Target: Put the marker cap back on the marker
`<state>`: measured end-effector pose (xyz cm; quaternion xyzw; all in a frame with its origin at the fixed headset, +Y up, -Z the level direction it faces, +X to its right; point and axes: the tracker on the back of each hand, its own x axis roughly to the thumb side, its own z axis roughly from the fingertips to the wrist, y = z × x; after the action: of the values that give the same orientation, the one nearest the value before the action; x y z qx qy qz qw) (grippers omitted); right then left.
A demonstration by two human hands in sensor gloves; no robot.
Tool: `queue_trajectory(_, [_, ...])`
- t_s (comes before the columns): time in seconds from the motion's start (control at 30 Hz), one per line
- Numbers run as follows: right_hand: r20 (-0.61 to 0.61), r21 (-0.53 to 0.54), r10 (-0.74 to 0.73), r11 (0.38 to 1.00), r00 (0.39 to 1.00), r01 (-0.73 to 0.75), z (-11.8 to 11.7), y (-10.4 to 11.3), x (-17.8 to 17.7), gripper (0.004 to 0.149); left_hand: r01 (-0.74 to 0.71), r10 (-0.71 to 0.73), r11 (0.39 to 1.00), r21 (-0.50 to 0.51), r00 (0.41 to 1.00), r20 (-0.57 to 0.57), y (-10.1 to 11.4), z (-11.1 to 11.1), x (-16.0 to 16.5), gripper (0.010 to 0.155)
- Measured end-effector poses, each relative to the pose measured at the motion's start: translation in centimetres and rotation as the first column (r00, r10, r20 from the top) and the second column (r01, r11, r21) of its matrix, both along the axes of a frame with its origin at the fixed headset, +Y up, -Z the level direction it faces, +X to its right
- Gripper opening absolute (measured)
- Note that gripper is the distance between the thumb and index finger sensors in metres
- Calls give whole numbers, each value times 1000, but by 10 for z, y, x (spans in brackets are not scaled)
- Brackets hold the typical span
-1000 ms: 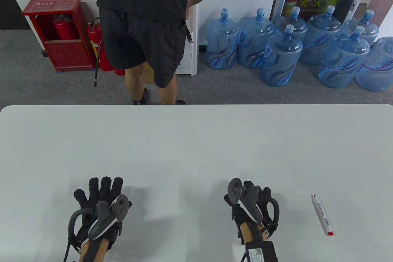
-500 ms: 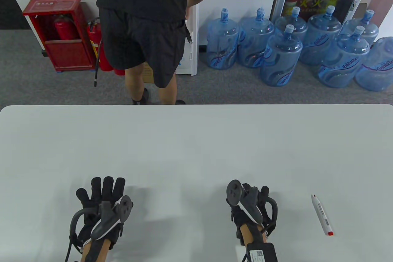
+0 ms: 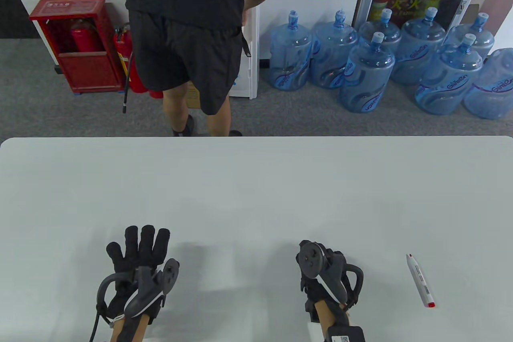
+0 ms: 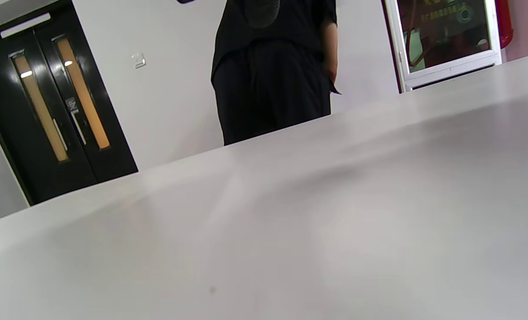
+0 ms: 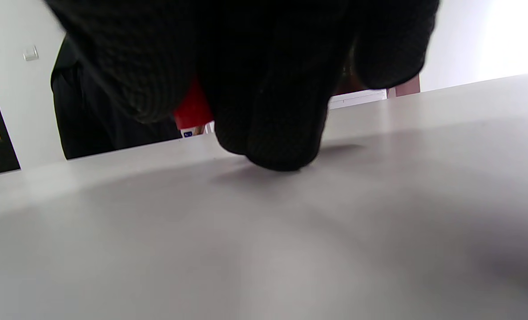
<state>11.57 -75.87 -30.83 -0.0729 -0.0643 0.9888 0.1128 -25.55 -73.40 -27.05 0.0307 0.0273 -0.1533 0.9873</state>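
the marker (image 3: pixel 419 281) lies flat on the table (image 3: pixel 256 189), near the right end of its front edge, well apart from both hands, with its uncapped tip pointing away from the person and a red band at its near end. nothing touches it. the right hand (image 3: pixel 326 274) sits curled low over the table to the left of the marker; in the right wrist view the gloved fingers (image 5: pixel 272 111) are bunched together with one fingertip touching the surface, and a red piece, judged to be the marker cap (image 5: pixel 192 109), shows between them, so this hand appears to be clenched around the cap. the table view does not show the cap at all, since the tracker and glove cover it. the left hand (image 3: pixel 136 262) rests flat with fingers spread and released, holding nothing; the left wrist view shows only bare table surface and a bystander in black beyond the far edge. assessment: the task is at an early stage. the cap is in hand, but the marker is not picked up or steadied and cap and tip are not aligned. remaining: bring cap and marker together, line up the cap opening with the tip, and press it home until seated.
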Motion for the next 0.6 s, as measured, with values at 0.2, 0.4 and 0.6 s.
queue_trajectory(0.2, [19,92,-85,992,996,83,7,6,-1,48,20,-22,998,67,999,28,6,5,12,83])
queue_trajectory(0.4, [5,142,-138,981,990,136,11,11,-5,48,80,-86,989,125,995,41,9,10,19,82])
queue_trajectory(0.6, [-52,129,-220,966,974,225,13,14,-25,50,-1,-15,985,171,996,90,14,14,28,78])
